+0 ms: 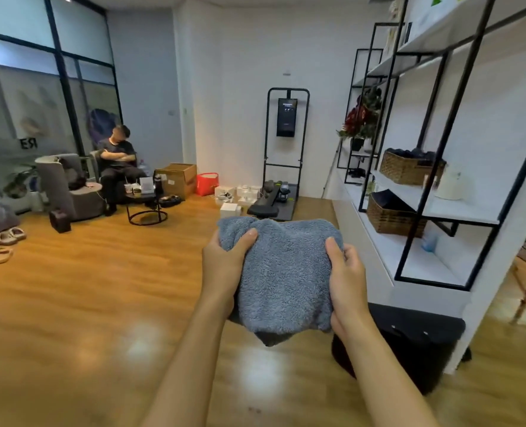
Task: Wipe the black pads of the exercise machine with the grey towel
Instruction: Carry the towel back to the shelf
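Nearest the lens, two bare forearms stretched forward over the wooden floor (70,288). At their ends, the left hand (224,263) and the right hand (346,282), each clamped on one side of the grey towel (286,272): thumbs pressed into the top of the pile, remaining fingers curled underneath and mostly hidden. Towel bunched and folded between them, held up in the air, touching nothing but the hands. Just below the right forearm, a low black padded block (415,337), at the foot of the white shelf unit (440,208) with its wicker baskets (409,171).

Well apart, against the far wall: the exercise machine (287,143), a black upright frame with a dark screen, and at its base a long black pad (263,208), just above the towel's top edge in this view. Small white boxes (229,208) just beside it. Off to the left, a seated person (116,161) in an armchair, arms crossed.

Judged from this: barely begun. Towel in hand, so the fetching done; no contact with any pad yet. Left to do: crossing the room, getting down to the machine, wiping each black pad. Number of pads impossible to tell from here.
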The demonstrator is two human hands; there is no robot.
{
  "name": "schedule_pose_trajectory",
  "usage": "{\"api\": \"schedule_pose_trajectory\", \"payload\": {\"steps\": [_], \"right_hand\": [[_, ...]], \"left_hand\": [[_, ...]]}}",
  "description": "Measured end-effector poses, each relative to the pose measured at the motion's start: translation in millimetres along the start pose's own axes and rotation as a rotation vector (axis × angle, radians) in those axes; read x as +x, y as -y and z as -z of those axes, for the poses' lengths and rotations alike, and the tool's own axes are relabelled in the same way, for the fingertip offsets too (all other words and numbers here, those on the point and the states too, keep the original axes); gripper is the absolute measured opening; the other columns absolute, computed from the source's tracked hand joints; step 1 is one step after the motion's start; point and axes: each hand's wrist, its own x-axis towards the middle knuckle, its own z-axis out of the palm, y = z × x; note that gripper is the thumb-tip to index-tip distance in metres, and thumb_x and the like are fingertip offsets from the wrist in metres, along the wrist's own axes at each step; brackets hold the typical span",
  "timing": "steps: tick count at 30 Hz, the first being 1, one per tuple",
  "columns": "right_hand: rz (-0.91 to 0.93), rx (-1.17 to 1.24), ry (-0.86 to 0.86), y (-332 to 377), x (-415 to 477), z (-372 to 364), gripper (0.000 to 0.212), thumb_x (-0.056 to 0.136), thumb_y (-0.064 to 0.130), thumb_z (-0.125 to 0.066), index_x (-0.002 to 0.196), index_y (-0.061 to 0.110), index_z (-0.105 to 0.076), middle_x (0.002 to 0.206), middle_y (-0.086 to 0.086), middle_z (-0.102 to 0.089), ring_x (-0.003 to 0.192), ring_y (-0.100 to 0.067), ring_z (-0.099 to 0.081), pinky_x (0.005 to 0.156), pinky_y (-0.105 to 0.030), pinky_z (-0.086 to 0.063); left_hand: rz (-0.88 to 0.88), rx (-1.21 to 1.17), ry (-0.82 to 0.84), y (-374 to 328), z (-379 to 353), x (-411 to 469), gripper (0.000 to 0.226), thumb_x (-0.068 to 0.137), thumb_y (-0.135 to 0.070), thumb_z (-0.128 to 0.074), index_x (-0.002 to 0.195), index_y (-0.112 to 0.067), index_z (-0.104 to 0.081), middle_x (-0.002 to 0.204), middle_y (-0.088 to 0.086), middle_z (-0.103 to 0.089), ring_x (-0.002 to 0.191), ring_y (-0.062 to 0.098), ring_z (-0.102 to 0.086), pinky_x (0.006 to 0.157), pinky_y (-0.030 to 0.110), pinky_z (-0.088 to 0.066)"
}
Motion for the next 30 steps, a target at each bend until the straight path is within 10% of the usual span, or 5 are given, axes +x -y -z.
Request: {"api": "schedule_pose_trajectory", "payload": {"steps": [13,30], "right_hand": [[0.02,-0.034,-0.135,-120.2,426.3,-83.9,0.03,0.093,0.041,-0.06,0.106,0.015,-0.058,0.107,-0.009,-0.069,0.099,-0.025,-0.068,0.088,-0.051,-0.055],[0.061,-0.138,-0.578,-216.6,855.6,-74.8,0.023,0.096,0.036,-0.057,0.108,0.016,-0.056,0.097,0.001,-0.068,0.072,0.002,-0.068,0.055,-0.015,-0.05]], "left_hand": [[0.022,0.041,0.128,160.4,-125.9,417.8,0.028,0.082,-0.023,-0.074,0.108,-0.017,-0.067,0.098,-0.002,-0.074,0.085,0.008,-0.071,0.064,0.019,-0.052],[0.134,0.035,0.575,374.5,-376.8,834.5,0.013,0.084,-0.025,-0.072,0.095,-0.024,-0.065,0.091,-0.008,-0.071,0.083,0.003,-0.067,0.065,0.016,-0.05]]}}
